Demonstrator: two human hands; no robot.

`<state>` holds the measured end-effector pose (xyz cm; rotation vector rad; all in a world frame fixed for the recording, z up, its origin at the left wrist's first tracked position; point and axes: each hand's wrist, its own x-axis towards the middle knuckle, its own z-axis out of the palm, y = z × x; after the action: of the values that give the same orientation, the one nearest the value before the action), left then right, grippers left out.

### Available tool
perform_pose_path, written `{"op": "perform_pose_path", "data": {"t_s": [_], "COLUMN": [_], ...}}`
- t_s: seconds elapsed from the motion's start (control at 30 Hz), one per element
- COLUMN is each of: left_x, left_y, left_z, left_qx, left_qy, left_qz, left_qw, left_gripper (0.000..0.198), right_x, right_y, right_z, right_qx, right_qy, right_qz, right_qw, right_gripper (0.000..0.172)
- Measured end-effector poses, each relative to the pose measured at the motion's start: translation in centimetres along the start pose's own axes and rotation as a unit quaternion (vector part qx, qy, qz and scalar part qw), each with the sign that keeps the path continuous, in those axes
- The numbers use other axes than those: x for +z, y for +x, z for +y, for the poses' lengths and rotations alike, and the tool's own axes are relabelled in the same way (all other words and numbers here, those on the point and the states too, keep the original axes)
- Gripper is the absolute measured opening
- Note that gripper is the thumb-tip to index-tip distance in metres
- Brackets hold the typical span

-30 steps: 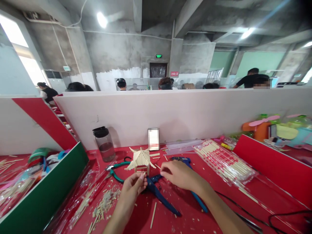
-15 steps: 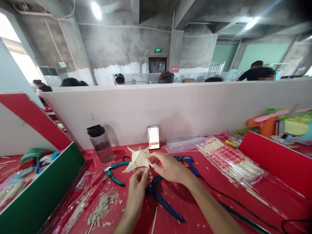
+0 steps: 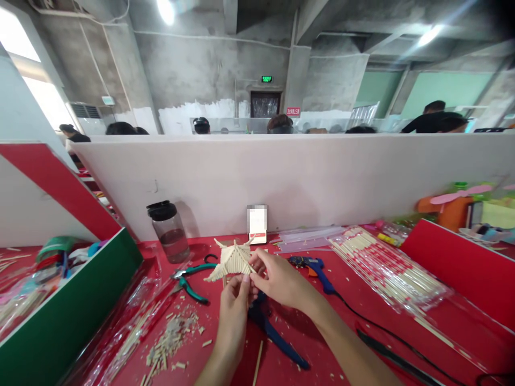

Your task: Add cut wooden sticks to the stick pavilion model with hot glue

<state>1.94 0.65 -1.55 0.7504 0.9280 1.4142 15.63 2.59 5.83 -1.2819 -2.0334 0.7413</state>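
A small pavilion-style roof model, built from pale wooden sticks with upturned corners, is held up over the red table. My left hand pinches its near lower edge between thumb and fingers. At its right corner, my right hand closes thumb and forefinger on the sticks. Whether a separate small piece is between the right fingertips cannot be made out. Below the hands lies a dark blue-handled tool, its head partly hidden by them. Green-handled pliers lie open to the left of the model.
A blue glue gun with a black cord lies to the right, near bagged sticks. Stick offcuts are heaped front left. A water bottle and a phone stand by the white partition. Green and red boards flank the table.
The view has shifted slightly, so most things appear a little further right. Both hands keep their hold on the roof model, with hardly any movement of the fingers.
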Motion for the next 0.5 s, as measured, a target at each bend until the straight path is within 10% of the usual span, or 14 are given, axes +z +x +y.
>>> {"op": "perform_pose_path", "data": {"t_s": [0.5], "left_x": [0.45], "left_y": [-0.86], "left_z": [-0.28], "left_qx": [0.018], "left_qy": [-0.038], "left_qz": [0.012], "left_qw": [0.999], "left_gripper": [0.041], "right_x": [0.26], "right_y": [0.21], "right_z": [0.50], "right_qx": [0.000], "right_qy": [0.032], "right_qz": [-0.004], "right_qw": [0.999], "right_gripper": [0.012]}}
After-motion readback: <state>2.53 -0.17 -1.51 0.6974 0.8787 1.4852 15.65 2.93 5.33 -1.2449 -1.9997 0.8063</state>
